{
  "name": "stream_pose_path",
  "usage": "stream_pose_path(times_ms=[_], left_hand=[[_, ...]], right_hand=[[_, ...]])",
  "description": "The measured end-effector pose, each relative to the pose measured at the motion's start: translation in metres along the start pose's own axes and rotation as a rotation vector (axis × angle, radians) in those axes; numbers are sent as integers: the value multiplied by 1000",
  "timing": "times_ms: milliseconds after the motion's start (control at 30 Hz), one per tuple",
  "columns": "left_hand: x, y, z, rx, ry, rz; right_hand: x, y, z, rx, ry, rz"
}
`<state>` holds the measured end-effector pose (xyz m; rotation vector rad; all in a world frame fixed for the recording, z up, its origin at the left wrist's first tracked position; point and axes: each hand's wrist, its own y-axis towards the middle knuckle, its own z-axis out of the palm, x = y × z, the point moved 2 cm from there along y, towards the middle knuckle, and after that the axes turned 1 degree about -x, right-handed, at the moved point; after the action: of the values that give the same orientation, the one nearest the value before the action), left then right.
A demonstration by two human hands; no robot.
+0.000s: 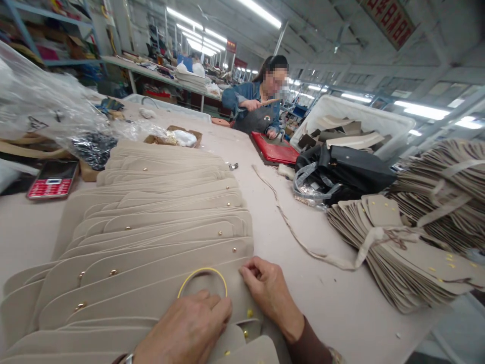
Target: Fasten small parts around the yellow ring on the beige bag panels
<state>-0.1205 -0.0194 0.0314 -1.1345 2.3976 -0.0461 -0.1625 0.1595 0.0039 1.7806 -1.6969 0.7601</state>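
A pale work table [341,303] carries a long fanned row of beige leather flaps [159,237] with brass studs, a tied bundle of similar pieces [397,253] well apart to the right, and a black bag [348,172] beyond it. Across the table a person in a denim jacket [250,101] bends over a red piece [275,149]. On the nearest flap lies a yellow ring [202,275]; the left hand [185,331] rests palm-down with fingers loosely curled against the ring's near edge, gripping nothing visible, while the right hand [271,293] presses bent fingertips on the flap just beside the ring.
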Motion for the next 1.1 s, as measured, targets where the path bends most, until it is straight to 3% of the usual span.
stream_pose_path(times_ms=[100, 333, 433, 533, 667, 800, 967, 1100], left_hand=[[7, 0, 3, -99, 12, 37], [24, 0, 6, -647, -29, 223], [23, -4, 0, -788, -71, 253], [22, -6, -3, -771, -72, 228], [20, -5, -1, -745, 6, 182], [19, -4, 3, -779, 30, 196], [17, -4, 7, -727, -13, 235], [20, -4, 10, -696, -63, 208]], right_hand=[[1, -5, -5, 52, -37, -16], [-10, -24, -30, 407, -22, 91], [-4, -24, -35, 280, 60, 24], [16, -22, -31, 103, 188, -148], [41, -24, -17, 88, 204, -468], [46, -27, -5, 57, 75, -656], [41, -30, 3, -93, -42, -767], [40, -31, 6, -214, -42, -730]])
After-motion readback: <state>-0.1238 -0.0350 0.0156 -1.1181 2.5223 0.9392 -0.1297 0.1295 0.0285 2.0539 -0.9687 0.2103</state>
